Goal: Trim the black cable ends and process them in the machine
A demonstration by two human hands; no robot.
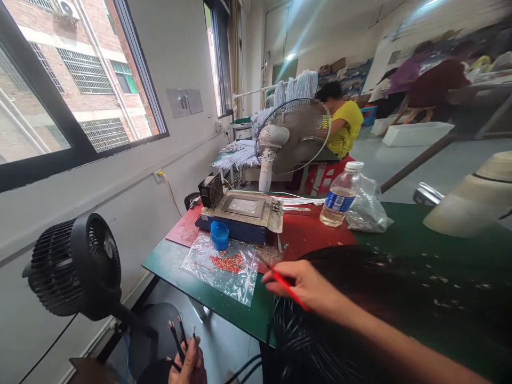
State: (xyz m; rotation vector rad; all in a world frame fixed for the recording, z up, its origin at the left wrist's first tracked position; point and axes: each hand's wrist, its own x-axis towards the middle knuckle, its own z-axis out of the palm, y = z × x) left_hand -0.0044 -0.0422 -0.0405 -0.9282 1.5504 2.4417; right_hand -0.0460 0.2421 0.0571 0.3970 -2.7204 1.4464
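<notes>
My right hand [306, 285] reaches across the green table [168, 261] and pinches a thin red tool [288, 288] over a dark bundle of black wires [384, 288]. My left hand [188, 365] is low at the bottom edge, below the table, gripping several short black wires [176, 336] with bared tips pointing up. A clear plastic bag [222, 269] with small red pieces on it lies left of the right hand. Behind it stand a blue cup [220, 235] and a blue box-shaped machine [240, 213] with a metal top.
A black floor fan [76, 266] stands at the left by the wall. A water bottle [340, 194], a crumpled plastic bag [368, 208] and a white desk fan [294, 136] are further back. A person in a yellow shirt [344, 125] sits beyond the fan.
</notes>
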